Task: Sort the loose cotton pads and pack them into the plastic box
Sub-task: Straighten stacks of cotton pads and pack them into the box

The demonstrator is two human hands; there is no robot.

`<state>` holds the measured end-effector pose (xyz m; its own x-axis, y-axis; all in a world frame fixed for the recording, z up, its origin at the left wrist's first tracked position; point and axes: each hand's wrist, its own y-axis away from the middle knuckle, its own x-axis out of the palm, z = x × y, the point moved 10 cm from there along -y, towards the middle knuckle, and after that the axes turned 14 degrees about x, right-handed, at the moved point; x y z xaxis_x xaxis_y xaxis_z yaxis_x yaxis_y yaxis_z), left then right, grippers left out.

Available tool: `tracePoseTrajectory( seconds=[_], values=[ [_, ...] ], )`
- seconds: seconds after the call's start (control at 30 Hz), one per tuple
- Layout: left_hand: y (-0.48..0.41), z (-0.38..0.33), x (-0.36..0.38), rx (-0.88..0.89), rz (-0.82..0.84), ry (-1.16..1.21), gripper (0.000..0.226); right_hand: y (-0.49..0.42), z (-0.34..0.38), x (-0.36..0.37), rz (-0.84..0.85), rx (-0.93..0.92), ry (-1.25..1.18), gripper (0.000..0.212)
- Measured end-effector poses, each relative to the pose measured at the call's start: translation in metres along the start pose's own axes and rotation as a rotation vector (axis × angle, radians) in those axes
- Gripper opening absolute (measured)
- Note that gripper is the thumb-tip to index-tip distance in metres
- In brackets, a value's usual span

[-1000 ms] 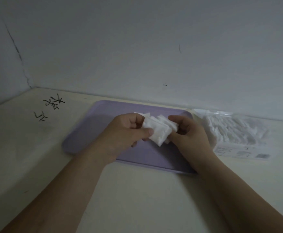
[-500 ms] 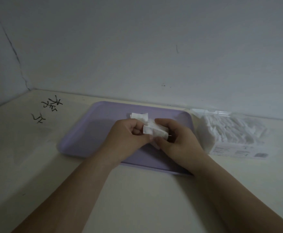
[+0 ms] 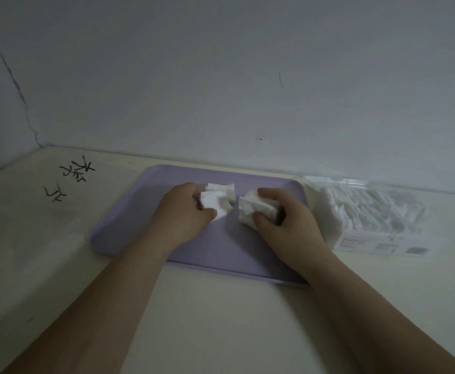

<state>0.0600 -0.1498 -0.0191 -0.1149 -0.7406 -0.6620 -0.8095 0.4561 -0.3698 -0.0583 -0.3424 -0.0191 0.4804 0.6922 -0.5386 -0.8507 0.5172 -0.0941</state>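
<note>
The wall [image 3: 221,103] closes off everything behind the tray [image 3: 129,225]. The plastic box [image 3: 369,242] crowds my right grip [image 3: 288,222] on its outer side. Bare surface [image 3: 221,319] lies open leftward and toward me.

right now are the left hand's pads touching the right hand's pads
Apart. The head view shows purple tray between the left pads, in the left hand, and the right pads, in the right hand.
</note>
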Motion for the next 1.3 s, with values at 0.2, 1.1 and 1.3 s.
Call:
tracePoseTrajectory(
  seconds=[0.2, 1.1, 1.3],
  values=[
    [0.012, -0.031, 0.012, 0.055, 0.170, 0.565, 0.014, -0.004, -0.010, -0.011, -0.034, 0.095, -0.104, 0.040],
    [-0.045, 0.006, 0.020, 0.009, 0.252, -0.005, 0.016, -0.003, -0.007, 0.018, 0.135, -0.008, 0.101, 0.063],
    [-0.017, -0.014, 0.001, -0.051, 0.187, 0.428, 0.019, -0.005, -0.017, -0.019, -0.019, 0.170, -0.192, 0.048]
  ],
)
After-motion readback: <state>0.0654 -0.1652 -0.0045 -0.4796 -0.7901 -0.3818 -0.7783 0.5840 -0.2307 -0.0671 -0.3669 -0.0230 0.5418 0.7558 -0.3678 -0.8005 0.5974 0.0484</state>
